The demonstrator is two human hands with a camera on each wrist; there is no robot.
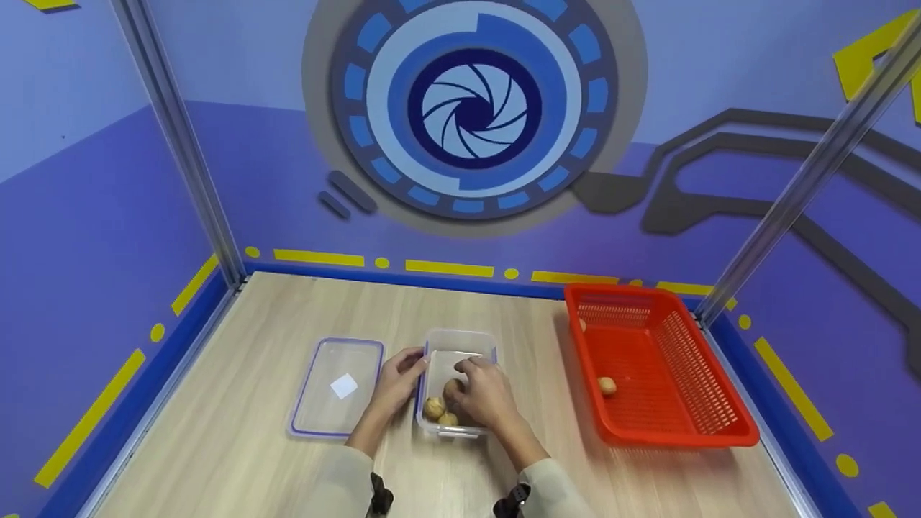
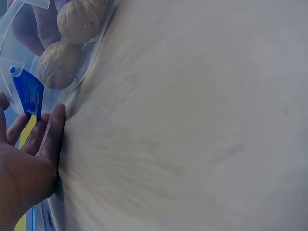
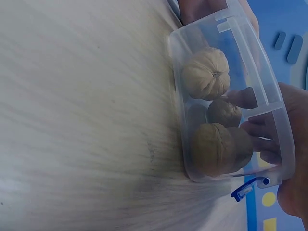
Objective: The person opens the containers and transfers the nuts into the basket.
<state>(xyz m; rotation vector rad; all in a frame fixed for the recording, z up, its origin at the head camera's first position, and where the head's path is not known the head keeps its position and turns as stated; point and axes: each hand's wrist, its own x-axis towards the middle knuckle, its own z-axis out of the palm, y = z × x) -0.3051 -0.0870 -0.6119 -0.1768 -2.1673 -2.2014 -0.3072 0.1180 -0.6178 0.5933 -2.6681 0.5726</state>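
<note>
A clear plastic food container (image 1: 460, 338) with blue latches stands in front of me, with several walnuts (image 1: 434, 408) at its near end. My left hand (image 1: 394, 381) rests along its left wall; the left wrist view shows the extended fingers (image 2: 54, 130) by a blue latch (image 2: 30, 91). My right hand (image 1: 489, 392) reaches down inside the container. Its fingers (image 3: 257, 130) are around a walnut (image 3: 224, 113), close to another walnut (image 3: 207, 73) at the wall.
The container's lid (image 1: 327, 388), blue-edged with a white square label (image 1: 344, 386), lies flat on the table to the left. On the right stands a red plastic basket (image 1: 676, 439) holding a walnut (image 1: 607, 386) and part of another at its left wall. Printed panels (image 1: 460, 244) enclose the table.
</note>
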